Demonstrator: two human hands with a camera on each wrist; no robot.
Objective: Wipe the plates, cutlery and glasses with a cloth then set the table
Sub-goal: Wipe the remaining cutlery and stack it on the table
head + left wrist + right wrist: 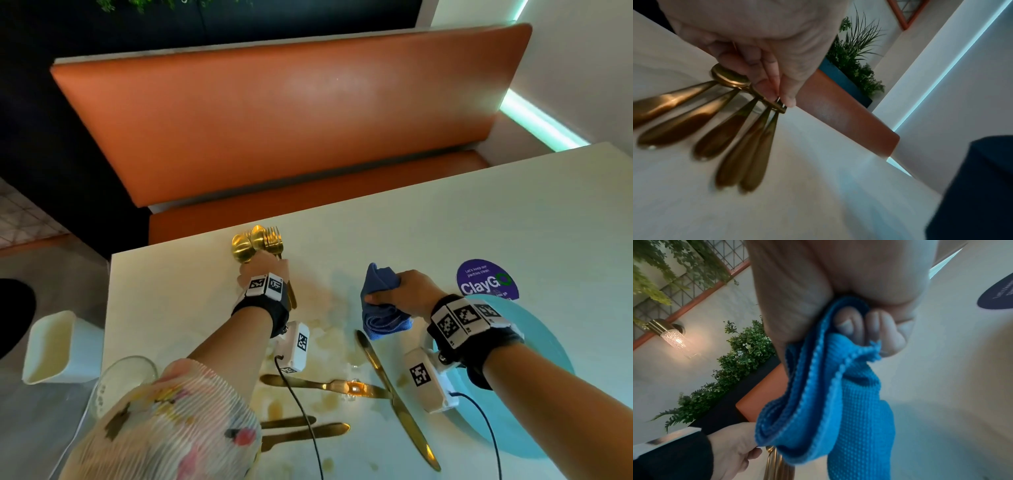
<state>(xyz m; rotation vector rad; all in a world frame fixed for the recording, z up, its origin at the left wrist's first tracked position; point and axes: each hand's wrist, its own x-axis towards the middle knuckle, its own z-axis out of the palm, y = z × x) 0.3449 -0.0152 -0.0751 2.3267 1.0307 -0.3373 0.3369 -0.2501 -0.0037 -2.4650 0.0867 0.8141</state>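
My left hand (263, 269) grips a bunch of gold spoons and forks (257, 240) near the table's far edge, bowls and tines pointing away from me. In the left wrist view my fingers (764, 76) pinch the bunch and the handles (725, 129) fan out over the table. My right hand (399, 291) holds a folded blue cloth (380, 305) to the right of the cutlery, apart from it. The right wrist view shows my curled fingers (869, 327) around the cloth (828, 394). Three gold knives (325, 385) (394, 394) (301, 431) lie on the table near me.
A teal plate (534, 404) lies under my right forearm. A glass (120, 377) stands at the table's left near corner, and a white container (51, 346) sits beyond that edge. A purple sticker (486, 279) marks the stained white table (445, 222). An orange bench (274, 120) runs behind.
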